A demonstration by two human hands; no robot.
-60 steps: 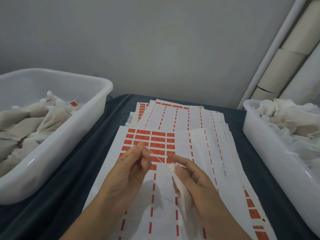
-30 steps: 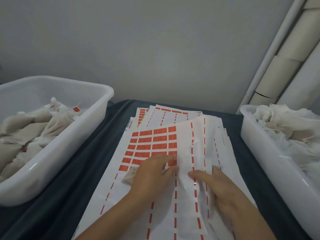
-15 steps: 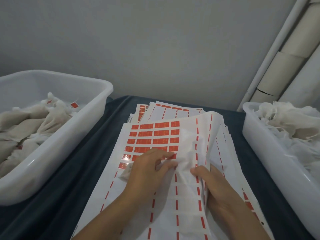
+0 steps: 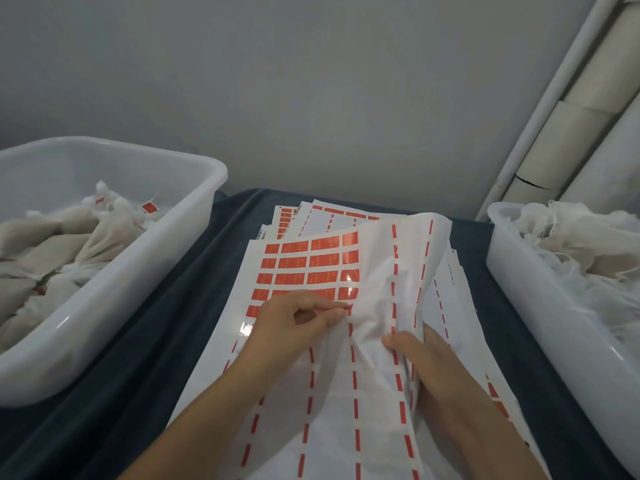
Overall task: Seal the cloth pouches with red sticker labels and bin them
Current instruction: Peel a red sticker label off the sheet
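A dark blue cloth (image 4: 166, 341) covered the table from the six o'clock edge of the view up to the grey wall at twelve. At nine o'clock sat the big white tub (image 4: 114, 306), heaped with filled cloth pouches (image 4: 45, 251), a couple of them showing a red sticker (image 4: 148, 206) at the neck. At three o'clock stood a second white tub (image 4: 540, 306) piled with limp, crumpled pouches (image 4: 571, 244). Pale cardboard tubes (image 4: 568, 133) leaned against the wall toward one o'clock.

Between the tubs, dead centre, lay a fanned stack of label sheets (image 4: 346, 216). The top sheet (image 4: 301, 268) kept a block of red labels toward eleven o'clock of the hands; its lower part held only thin red strips. A mostly stripped sheet (image 4: 398, 271) curled up and over it on the right side.

The left hand (image 4: 294, 323) was at the centre, thumb and fingertips pinched together right at the edge of the red block and against the bunched white material; I could not tell whether it gripped a label, the paper or the cloth there. The right hand (image 4: 422, 362) sat at five o'clock from it, fingers curled round the crumpled white sheet, thumb on top. A pouch may have been bunched between the hands, though white on white it was hard to pick out.
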